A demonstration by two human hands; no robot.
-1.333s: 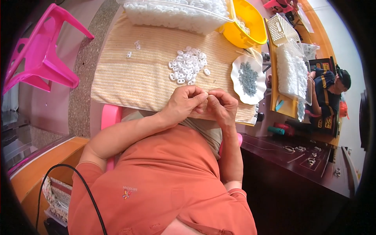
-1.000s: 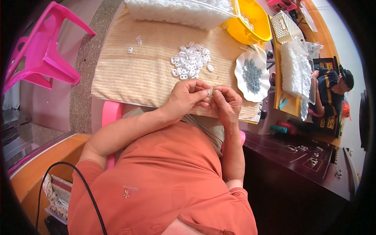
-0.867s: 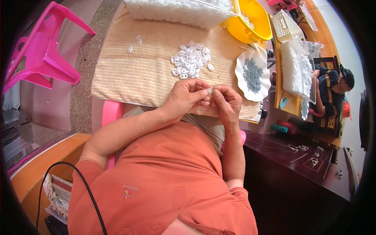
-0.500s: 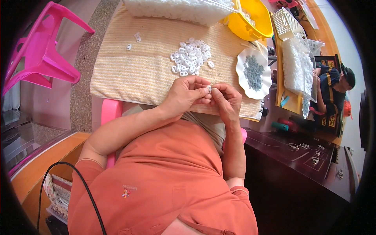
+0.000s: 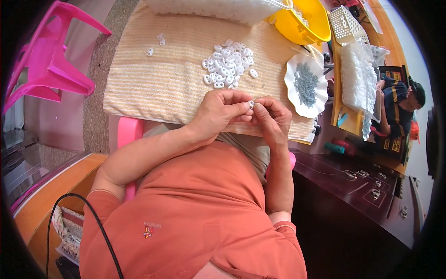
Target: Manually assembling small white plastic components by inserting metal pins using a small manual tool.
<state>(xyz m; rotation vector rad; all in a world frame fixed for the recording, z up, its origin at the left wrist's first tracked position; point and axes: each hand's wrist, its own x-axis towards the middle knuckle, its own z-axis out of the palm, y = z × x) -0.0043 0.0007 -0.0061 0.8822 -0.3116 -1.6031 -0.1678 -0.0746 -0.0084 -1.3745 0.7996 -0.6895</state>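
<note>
A striped beige cloth [image 5: 172, 79] covered the work surface, with a pink plastic chair [image 5: 51, 60] at about nine o'clock from it and a yellow bowl [image 5: 302, 23] at about one o'clock. At the near edge of the cloth both hands met. The left hand [image 5: 218, 114] and the right hand [image 5: 272, 121] pinched together one small white plastic piece [image 5: 251, 104] between their fingertips; all fingers were curled tight around it. A pile of white pieces [image 5: 228, 65] lay at twelve o'clock from the hands, and a white plate [image 5: 291, 74] with small grey parts [image 5: 305, 84] lay at two o'clock.

The piece was very small and held only by the fingertips, so I think it could slip and fall into the lap or to the floor. Also, the plate sat at the cloth's edge; a careless elbow could push it off.
</note>
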